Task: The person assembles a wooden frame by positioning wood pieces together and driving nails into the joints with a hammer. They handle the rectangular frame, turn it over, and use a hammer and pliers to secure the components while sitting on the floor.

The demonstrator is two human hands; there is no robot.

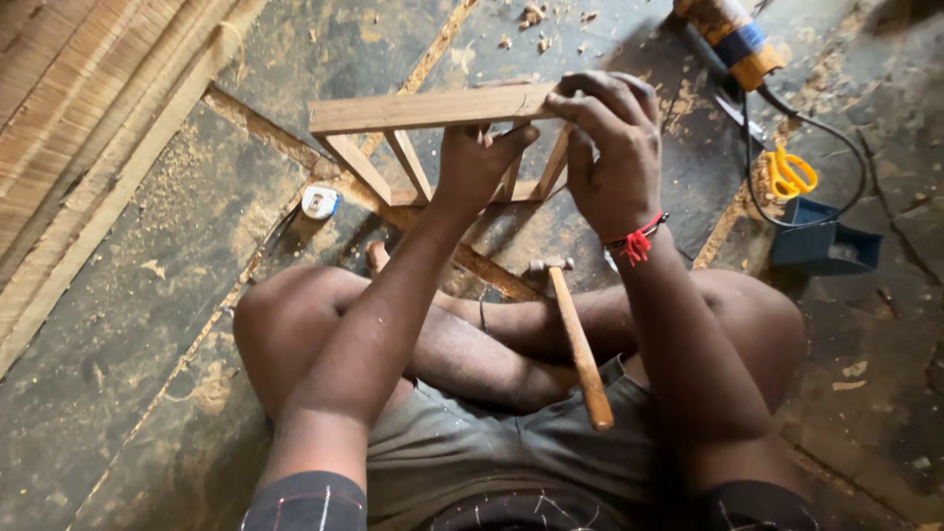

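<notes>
A person sits cross-legged on the floor (118, 324), which is dark and dusty with sawdust. Both hands hold a small wooden frame (433, 147) up in front of the knees.

The wooden frame has a long flat top bar. That bar runs left to right, and its right end sits a tiny bit higher than its left end. Under it, thin slats go down to a lower bar, which rests on or just above the floor; I cannot tell which. The slats lean a little, so the frame looks tilted away from the person.

The left hand (477, 167) reaches up from below. Its fingers are curled around the slats in the middle of the frame, under the top bar. The right hand (610, 147) is at the right end of the top bar. Its fingers are bent and pinch the end of the bar from above. A red string (637, 239) is tied around that wrist.

A hammer (578, 339) with a wooden handle lies on the person's lap. Its head points away from the person, toward the frame, and its handle points back at the body.

A small tape measure (321, 202) lies on the floor just left of the frame. Near the right edge of the floor are yellow scissors (790, 175), a dark blue box (821, 239) and a black cord (836, 138). A power tool (730, 34) lies at the top right.
</notes>
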